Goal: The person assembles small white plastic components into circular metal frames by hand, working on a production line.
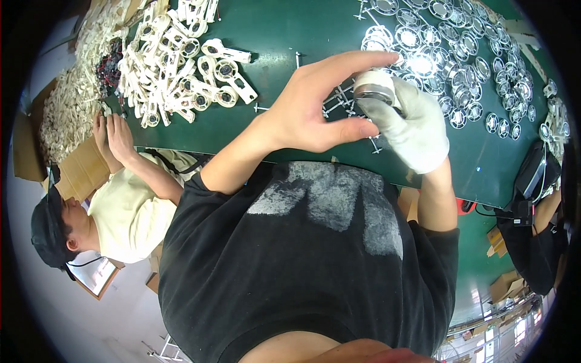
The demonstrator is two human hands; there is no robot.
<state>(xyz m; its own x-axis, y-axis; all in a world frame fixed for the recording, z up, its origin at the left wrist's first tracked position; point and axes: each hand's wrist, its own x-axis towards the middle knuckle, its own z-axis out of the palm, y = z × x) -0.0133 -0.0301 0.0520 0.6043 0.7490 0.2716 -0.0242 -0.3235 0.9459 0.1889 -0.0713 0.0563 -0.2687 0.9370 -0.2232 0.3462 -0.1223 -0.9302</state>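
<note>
My right hand (pixel 417 124), in a white glove, grips a round white housing with a shiny metal rim (pixel 375 89). The rest of that part is hidden by the glove. My bare left hand (pixel 318 100) is open, its thumb and fingers spread in a wide curve at the left of the housing; whether the fingertips touch it I cannot tell. Small metal cross-shaped pieces with stems (pixel 339 103) lie on the table between and behind my hands.
White long-handled housings with round dark centres (pixel 200 78) are heaped at left on the green table (pixel 278 30). Many chrome round grilles (pixel 460 72) spread over the right side. A co-worker (pixel 139 206) handles parts at left; another person's dark sleeve (pixel 532 248) shows at right.
</note>
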